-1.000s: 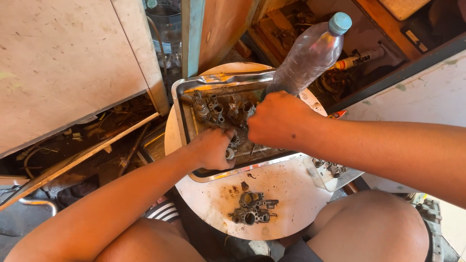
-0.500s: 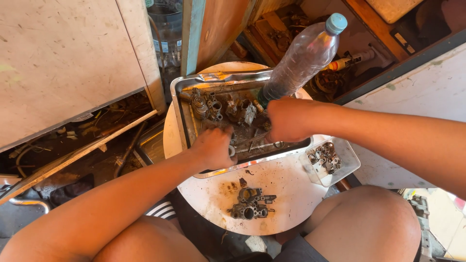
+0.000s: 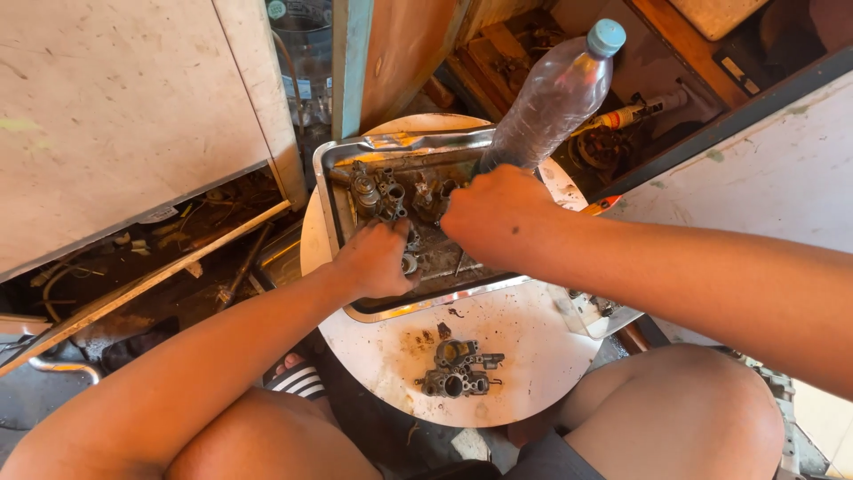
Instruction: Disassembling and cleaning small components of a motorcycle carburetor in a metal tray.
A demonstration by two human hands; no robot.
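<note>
Metal carburetor parts [image 3: 382,194] are lying in a steel tray [image 3: 330,200] on a round white table [image 3: 524,351]. Both hands are working inside it: the left hand [image 3: 378,260] is curling shut on a small part, while the right hand [image 3: 493,216] is closing too, though on what I cannot tell. Sorting seems underway, and lifting a piece clear likely calls for a firmer pinch.

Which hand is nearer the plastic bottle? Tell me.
Right. The right hand sits at the base of the plastic bottle, apparently touching it. The left hand is lower and further left, in the metal tray among grimy parts.
</note>
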